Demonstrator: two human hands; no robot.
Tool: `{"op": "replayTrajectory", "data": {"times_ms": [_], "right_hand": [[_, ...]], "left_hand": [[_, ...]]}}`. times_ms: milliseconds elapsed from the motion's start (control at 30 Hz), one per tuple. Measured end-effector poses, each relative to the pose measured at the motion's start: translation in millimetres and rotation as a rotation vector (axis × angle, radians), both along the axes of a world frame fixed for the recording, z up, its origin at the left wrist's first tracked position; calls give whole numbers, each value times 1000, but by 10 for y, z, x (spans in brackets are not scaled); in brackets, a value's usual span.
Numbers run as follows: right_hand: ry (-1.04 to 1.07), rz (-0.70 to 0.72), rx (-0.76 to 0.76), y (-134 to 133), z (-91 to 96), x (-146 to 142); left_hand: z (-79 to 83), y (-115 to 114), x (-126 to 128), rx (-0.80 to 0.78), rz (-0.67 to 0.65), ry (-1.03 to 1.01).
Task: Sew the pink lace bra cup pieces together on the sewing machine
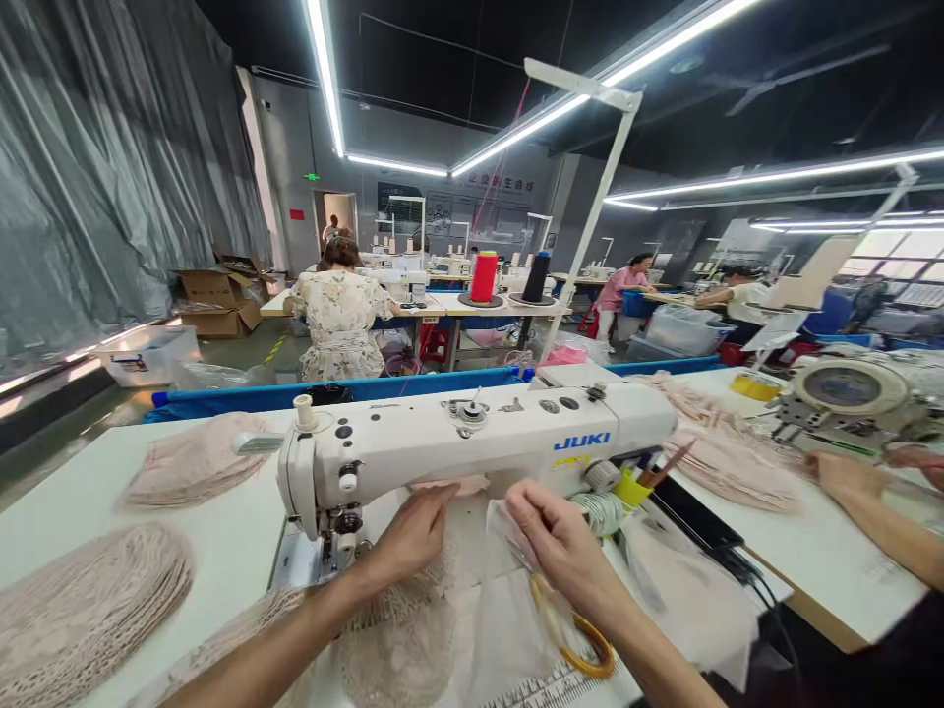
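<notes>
Under the arm of the white JUKI sewing machine point(472, 438), my left hand point(413, 531) has its fingers close together, fingertips on a pink fabric piece point(468, 485). My right hand point(550, 531) pinches the edge of a sheer white fabric point(508, 629), which hangs down in front of me. Yellow-handled scissors point(594, 649) lie below that hand, partly behind the fabric. Beige lace pieces point(402, 654) lie beneath my left wrist, by the needle area. Part of what the left fingers grip is hidden by the hand.
Stacked lace pieces point(95, 610) and a pink pile point(199, 457) are on the left. Right of the machine are a green thread roll point(601, 511), a yellow cup point(632, 487) and a black phone-like slab point(697, 516). A co-worker's hands point(848, 477) work at the far right.
</notes>
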State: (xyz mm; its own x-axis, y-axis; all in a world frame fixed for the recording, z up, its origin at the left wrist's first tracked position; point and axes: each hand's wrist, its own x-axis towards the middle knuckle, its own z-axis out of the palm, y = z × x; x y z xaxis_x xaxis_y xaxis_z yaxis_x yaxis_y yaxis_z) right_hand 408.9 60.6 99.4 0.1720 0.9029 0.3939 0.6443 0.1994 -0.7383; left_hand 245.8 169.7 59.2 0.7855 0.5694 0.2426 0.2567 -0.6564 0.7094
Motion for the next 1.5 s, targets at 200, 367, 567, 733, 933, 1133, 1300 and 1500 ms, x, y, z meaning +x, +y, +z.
{"op": "replayTrajectory", "data": {"times_ms": [200, 367, 567, 733, 933, 1133, 1300, 1500], "right_hand": [[49, 109, -66, -85, 159, -200], [84, 329, -212, -194, 239, -352], [122, 486, -347, -272, 189, -665], [208, 489, -387, -252, 35, -1002], [258, 506, -452, -196, -171, -1201], [271, 512, -509, -148, -208, -1320], [193, 655, -616, -137, -225, -1285], [56, 646, -497, 64, -60, -1320]], "left_hand": [[377, -591, -180, -652, -175, -221], [417, -770, -497, -814, -36, -169], [368, -922, -967, -936, -38, -201], [270, -1089, -1245, -1032, 33, -165], [166, -1121, -1536, -1062, 66, -102], [59, -1105, -1636, -1026, 94, -81], [-13, -1079, -1777, -898, 113, -4], [399, -624, -2072, -495, 146, 105]]}}
